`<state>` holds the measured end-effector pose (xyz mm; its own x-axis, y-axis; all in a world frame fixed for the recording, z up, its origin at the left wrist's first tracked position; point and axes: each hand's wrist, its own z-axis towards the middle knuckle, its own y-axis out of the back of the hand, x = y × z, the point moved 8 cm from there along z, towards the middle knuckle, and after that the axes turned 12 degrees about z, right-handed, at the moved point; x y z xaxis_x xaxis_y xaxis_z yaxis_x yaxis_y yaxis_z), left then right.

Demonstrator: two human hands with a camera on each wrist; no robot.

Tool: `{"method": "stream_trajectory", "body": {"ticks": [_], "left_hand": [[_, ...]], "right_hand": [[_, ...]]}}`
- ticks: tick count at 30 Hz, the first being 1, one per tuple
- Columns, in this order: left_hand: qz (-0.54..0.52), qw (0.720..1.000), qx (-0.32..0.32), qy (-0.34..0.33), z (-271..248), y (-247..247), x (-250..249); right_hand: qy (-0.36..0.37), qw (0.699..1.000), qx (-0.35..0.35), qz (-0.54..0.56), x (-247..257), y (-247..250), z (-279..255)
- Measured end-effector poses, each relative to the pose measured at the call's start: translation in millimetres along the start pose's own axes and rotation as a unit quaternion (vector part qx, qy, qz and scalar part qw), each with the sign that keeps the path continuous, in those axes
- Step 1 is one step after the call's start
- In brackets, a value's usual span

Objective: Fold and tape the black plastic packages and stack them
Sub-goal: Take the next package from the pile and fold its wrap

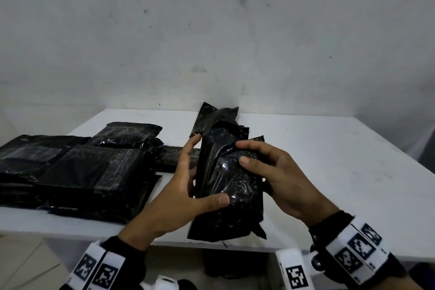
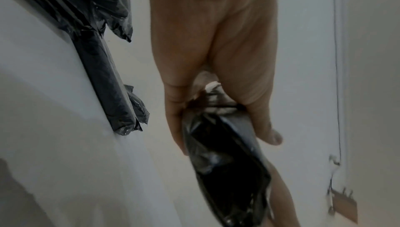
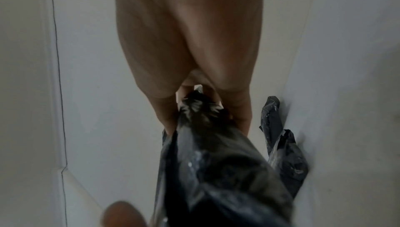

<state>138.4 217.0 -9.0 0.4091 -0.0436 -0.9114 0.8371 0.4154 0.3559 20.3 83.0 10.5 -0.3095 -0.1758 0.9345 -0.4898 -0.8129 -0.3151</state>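
A crinkled black plastic package (image 1: 226, 186) is held upright above the near edge of the white table (image 1: 329, 160). My left hand (image 1: 186, 186) grips its left side, thumb across the lower front and fingers behind. My right hand (image 1: 270, 172) grips the right side, thumb and forefinger pressing the front fold. In the left wrist view my left hand (image 2: 218, 107) clasps the package (image 2: 225, 170). From the right wrist my right hand (image 3: 203, 107) pinches the package (image 3: 216, 170). A stack of flat black packages (image 1: 89, 167) lies on the table's left part.
More loose black packages (image 1: 219, 120) lie behind the held one near the grey wall (image 1: 211, 30). The stacked packages (image 2: 103, 83) also show in the left wrist view. Two loose packages (image 3: 283, 150) lie by the wall in the right wrist view. The table's right half is bare.
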Motion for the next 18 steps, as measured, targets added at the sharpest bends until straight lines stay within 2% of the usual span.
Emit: {"method": "stream_trajectory", "body": {"ticks": [4,7,18], "left_hand": [[0.085,0.994,0.017,-0.070,-7,-10,-13],[0.101,0.989,0.013,-0.102,-6,-8,-17],[0.067,0.996,0.051,-0.036,2,-9,-7]], "right_hand": [[0.015,1.000,0.004,-0.012,-2,4,-4],[0.023,1.000,0.013,-0.007,-2,4,-5],[0.044,0.998,0.044,0.009,3,5,-12]]}}
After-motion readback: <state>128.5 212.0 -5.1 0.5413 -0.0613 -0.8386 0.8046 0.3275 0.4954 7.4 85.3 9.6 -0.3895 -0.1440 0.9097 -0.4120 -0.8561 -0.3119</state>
